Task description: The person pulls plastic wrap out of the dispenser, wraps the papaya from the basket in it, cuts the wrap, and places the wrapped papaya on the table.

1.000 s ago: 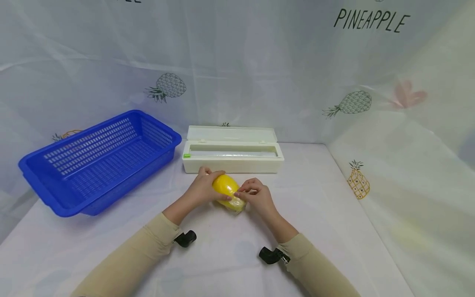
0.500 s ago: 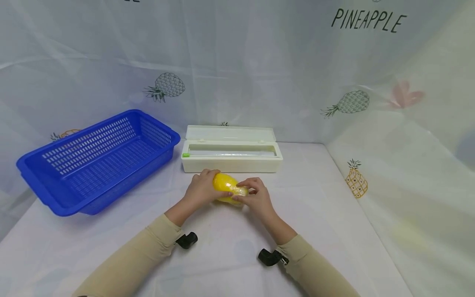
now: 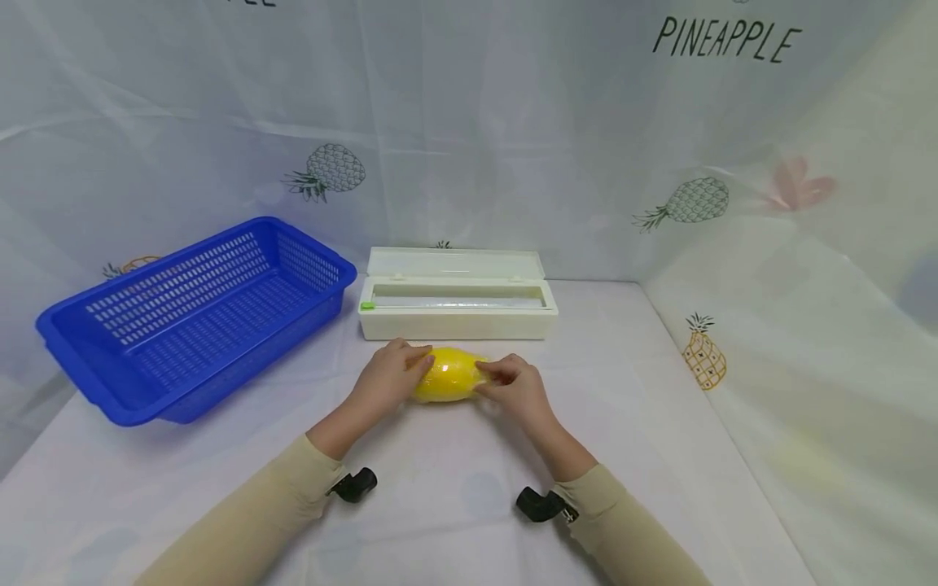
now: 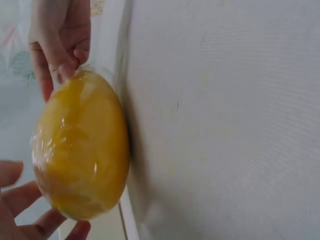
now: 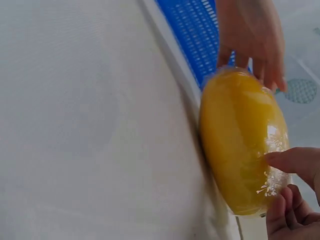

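A yellow oval fruit (image 3: 449, 376), wrapped in clear cling film, lies sideways on the white cloth between the hands. My left hand (image 3: 388, 374) is at its left end; in the left wrist view its fingers (image 4: 49, 221) are spread, with the fingertips at the near end of the fruit. At the opposite end, my right hand (image 3: 519, 392) pinches the filmed tip between thumb and fingers. In the right wrist view the right thumb (image 5: 287, 161) presses the shiny film, with the other fingers curled below. The underside of the fruit is hidden.
A white cling film dispenser (image 3: 458, 325) stands behind the fruit, lid raised, with a roll inside and a green slider at its left. To the left sits a blue perforated basket (image 3: 220, 391). A pineapple-print cloth (image 3: 498, 163) hangs behind.
The fruit has turned from slanting to lying nearly level left to right. My left hand has drawn back to its left end; my right hand has stayed at the right end.
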Available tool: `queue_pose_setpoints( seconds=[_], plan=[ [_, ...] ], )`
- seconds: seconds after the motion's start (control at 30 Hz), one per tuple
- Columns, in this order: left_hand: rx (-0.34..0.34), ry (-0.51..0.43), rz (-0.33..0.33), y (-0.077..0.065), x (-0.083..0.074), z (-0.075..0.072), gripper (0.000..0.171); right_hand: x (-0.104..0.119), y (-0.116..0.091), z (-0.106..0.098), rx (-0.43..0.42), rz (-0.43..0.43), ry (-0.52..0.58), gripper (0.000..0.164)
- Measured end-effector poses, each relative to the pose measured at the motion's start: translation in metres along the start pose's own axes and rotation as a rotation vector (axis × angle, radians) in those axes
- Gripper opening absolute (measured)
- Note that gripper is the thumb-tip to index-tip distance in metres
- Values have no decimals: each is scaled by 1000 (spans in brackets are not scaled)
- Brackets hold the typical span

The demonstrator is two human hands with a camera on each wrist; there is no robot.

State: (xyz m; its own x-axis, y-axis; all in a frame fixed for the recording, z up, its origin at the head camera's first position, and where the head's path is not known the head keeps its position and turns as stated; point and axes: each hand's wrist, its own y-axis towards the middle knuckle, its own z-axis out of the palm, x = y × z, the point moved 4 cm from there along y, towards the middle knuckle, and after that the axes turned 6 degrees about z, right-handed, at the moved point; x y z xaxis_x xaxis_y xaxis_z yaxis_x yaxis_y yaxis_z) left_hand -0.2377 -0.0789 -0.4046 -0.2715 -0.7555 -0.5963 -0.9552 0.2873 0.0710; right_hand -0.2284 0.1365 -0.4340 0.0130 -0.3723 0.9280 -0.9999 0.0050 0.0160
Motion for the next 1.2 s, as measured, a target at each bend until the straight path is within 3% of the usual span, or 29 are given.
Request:
queue_pose_setpoints(
  seconds=[0.17, 0.27, 0.37, 0.5, 0.67, 0.83, 1.0, 1.1, 1.2],
  plan=[
    [-20, -108, -30, -2, 6, -2, 26, -3, 2, -2, 10, 134, 102, 15],
    [-32, -164, -32, -4, 7, -2, 22, -5, 5, -2, -3, 188, 135, 15],
    [-44, -215, -29, -7, 8, -1, 19, -6, 7, -3, 0, 203, 138, 17],
    [-51, -262, -25, -11, 8, 1, 17, -3, 8, -6, 56, 167, 120, 34],
    [-4, -272, -42, -14, 7, 2, 33, -4, 10, -9, 141, 151, 71, 42],
    [84, -259, -147, -16, 12, 6, 51, -11, 9, -11, 170, 227, 99, 37],
    [157, -416, -206, -17, 14, 12, 50, -12, 6, -10, 192, 296, 184, 36],
    [172, -511, -225, -17, 14, 14, 50, -7, 6, -9, 189, 311, 212, 33],
    [159, -543, -230, -17, 13, 14, 50, -3, 6, -8, 156, 325, 237, 27]
  ],
)
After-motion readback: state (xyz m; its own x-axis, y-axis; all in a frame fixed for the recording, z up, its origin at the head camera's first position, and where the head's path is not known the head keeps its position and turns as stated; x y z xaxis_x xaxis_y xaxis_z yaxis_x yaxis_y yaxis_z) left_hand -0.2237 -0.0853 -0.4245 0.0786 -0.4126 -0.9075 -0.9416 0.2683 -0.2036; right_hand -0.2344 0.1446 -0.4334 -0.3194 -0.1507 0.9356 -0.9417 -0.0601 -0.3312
